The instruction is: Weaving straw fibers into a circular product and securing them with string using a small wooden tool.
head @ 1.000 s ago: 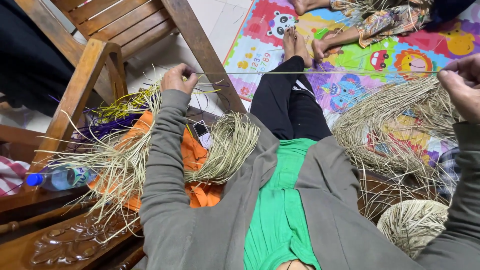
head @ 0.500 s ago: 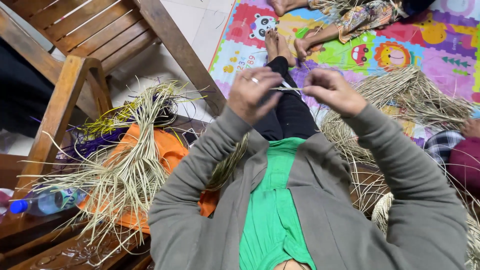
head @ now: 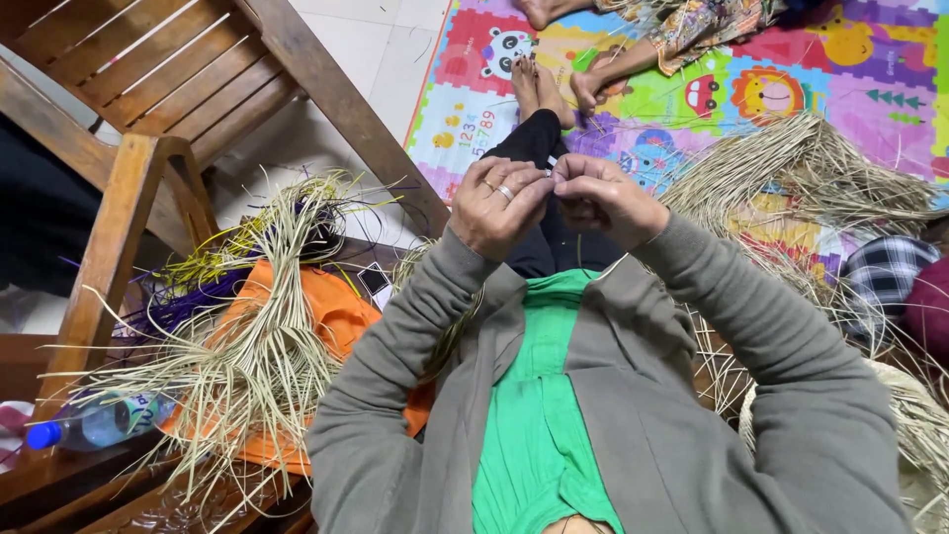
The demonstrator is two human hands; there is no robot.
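A pale fibre (head: 551,164) is pinched between the left hand (head: 497,206) and right hand (head: 603,198), at twelve o'clock. Little looks worked; straw heaps (head: 252,346) at nine and three lie loose.

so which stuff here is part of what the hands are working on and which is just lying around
In use: left hand and right hand, pinching a thin straw strand; straw bundle; straw pile.

Lying about: water bottle, orange cloth, wooden chair, play mat.

A home floor: children's play mat (head: 692,109), wooden chair (head: 148,119), straw bundles (head: 247,356).
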